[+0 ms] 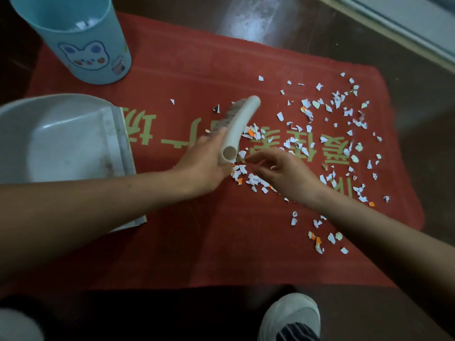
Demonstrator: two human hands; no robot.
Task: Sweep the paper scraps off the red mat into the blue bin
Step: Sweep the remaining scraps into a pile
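We judge the paper scraps (pixel 253 179) light and flyaway, strewn over the right half of the red mat (pixel 209 242), so our left hand (pixel 206 158) grips the stiff brush (pixel 242 119) by its handle while our right hand (pixel 283 173) hovers loose and empty.

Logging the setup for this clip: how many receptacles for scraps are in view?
2. The blue bin stands at the red mat's far-left corner; the white dustpan lies on the mat's left edge. Others could sit outside the frame.
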